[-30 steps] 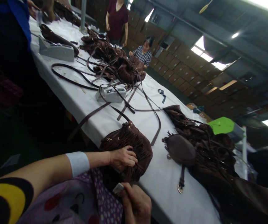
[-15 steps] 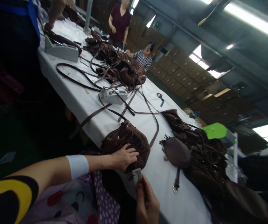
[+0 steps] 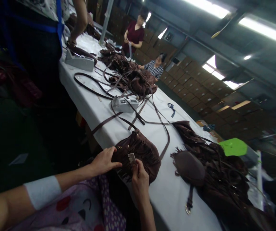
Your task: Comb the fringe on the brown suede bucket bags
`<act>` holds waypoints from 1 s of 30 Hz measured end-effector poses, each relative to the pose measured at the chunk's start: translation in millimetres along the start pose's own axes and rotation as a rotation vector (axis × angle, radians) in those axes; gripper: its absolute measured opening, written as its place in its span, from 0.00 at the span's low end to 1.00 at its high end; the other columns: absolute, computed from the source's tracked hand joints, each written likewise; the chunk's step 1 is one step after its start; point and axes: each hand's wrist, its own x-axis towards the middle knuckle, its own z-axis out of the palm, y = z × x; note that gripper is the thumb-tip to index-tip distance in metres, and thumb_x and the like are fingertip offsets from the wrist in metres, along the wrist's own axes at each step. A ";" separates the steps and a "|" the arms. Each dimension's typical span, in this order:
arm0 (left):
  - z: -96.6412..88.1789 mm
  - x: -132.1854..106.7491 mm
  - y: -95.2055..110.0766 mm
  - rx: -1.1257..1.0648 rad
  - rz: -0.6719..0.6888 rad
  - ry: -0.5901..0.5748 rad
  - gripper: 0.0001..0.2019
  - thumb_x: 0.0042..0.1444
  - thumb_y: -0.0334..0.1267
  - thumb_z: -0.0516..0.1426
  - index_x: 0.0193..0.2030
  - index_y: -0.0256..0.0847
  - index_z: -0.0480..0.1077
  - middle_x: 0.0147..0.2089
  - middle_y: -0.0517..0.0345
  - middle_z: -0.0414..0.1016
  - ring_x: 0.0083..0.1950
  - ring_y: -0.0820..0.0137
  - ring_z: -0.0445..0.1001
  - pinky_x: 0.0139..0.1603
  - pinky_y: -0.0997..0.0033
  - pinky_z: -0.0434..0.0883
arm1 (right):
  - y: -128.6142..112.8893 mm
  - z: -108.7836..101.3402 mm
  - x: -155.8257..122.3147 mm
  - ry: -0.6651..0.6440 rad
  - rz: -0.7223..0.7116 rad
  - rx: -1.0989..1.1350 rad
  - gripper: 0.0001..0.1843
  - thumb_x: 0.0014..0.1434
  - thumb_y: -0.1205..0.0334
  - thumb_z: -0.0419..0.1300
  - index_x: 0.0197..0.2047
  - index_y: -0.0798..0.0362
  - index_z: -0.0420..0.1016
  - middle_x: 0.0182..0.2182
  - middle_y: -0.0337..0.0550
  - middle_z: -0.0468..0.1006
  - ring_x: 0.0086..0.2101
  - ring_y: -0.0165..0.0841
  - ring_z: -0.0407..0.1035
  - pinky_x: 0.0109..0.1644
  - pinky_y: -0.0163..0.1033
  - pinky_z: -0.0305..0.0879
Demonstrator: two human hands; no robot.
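A dark brown fringed handbag [image 3: 149, 154] lies at the near edge of the white-covered table, its strap trailing away over the cloth. My right hand [image 3: 140, 176] pinches a small pale comb [image 3: 131, 158] over the bag's fringed front. Whether the comb's teeth touch the fringe I cannot tell. At the bag's left end is my left hand [image 3: 105, 162], open, thumb spread from the fingers, holding nothing. Part of the bag's lower side is hidden behind my right hand.
Grey tape dispensers [image 3: 124, 104] stand on the table [image 3: 99, 118] among loose straps. Brown bags [image 3: 138, 81] are heaped farther back, and more bags [image 3: 219, 173] lie at right by a green-lidded bin [image 3: 234, 147]. Co-workers [image 3: 134, 35] stand around the far end.
My left hand has lifted off the bag's front and moved to its left end, opening. My right hand has brought the comb up from the near edge to over the fringe.
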 end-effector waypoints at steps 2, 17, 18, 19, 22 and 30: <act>9.9 5.0 -0.2 0.098 -0.030 -0.051 0.25 0.47 0.55 0.61 0.45 0.39 0.65 0.44 0.49 0.73 0.48 0.56 0.70 0.48 0.61 0.67 | -0.1 3.6 3.1 0.015 -0.020 -0.025 0.21 0.64 0.55 0.46 0.51 0.54 0.72 0.41 0.48 0.80 0.39 0.37 0.75 0.42 0.37 0.68; 8.0 -3.9 -4.1 0.068 0.142 0.047 0.09 0.61 0.38 0.53 0.44 0.40 0.73 0.41 0.53 0.77 0.45 0.63 0.72 0.49 0.63 0.67 | -10.7 10.8 23.2 0.034 -0.149 -0.024 0.22 0.66 0.59 0.44 0.57 0.54 0.70 0.42 0.48 0.79 0.39 0.34 0.74 0.45 0.36 0.69; 6.6 -4.7 -5.3 0.032 0.127 0.053 0.09 0.60 0.37 0.54 0.43 0.40 0.73 0.40 0.53 0.77 0.44 0.64 0.73 0.48 0.65 0.67 | -10.9 11.3 24.4 0.033 -0.154 -0.023 0.22 0.66 0.59 0.45 0.57 0.54 0.70 0.41 0.48 0.79 0.39 0.34 0.74 0.45 0.35 0.68; 4.8 -6.2 -6.1 -0.006 0.114 0.053 0.09 0.60 0.36 0.53 0.42 0.40 0.74 0.40 0.54 0.77 0.43 0.65 0.74 0.47 0.67 0.68 | -10.9 11.8 25.0 0.033 -0.158 -0.026 0.22 0.66 0.59 0.45 0.57 0.54 0.70 0.41 0.48 0.79 0.38 0.33 0.74 0.44 0.35 0.68; -4.7 -14.7 -4.9 -0.068 0.090 0.032 0.10 0.61 0.36 0.52 0.37 0.41 0.75 0.36 0.55 0.77 0.39 0.68 0.75 0.42 0.70 0.69 | -9.4 11.9 23.4 0.048 -0.174 -0.054 0.22 0.66 0.59 0.45 0.57 0.53 0.70 0.38 0.47 0.79 0.37 0.33 0.74 0.42 0.34 0.68; -36.0 25.8 14.8 -0.362 0.039 0.108 0.20 0.57 0.50 0.56 0.48 0.37 0.71 0.44 0.50 0.77 0.44 0.66 0.75 0.47 0.67 0.69 | 0.8 2.3 7.5 0.051 -0.183 -0.108 0.21 0.66 0.61 0.44 0.57 0.52 0.70 0.40 0.47 0.79 0.39 0.34 0.74 0.43 0.35 0.69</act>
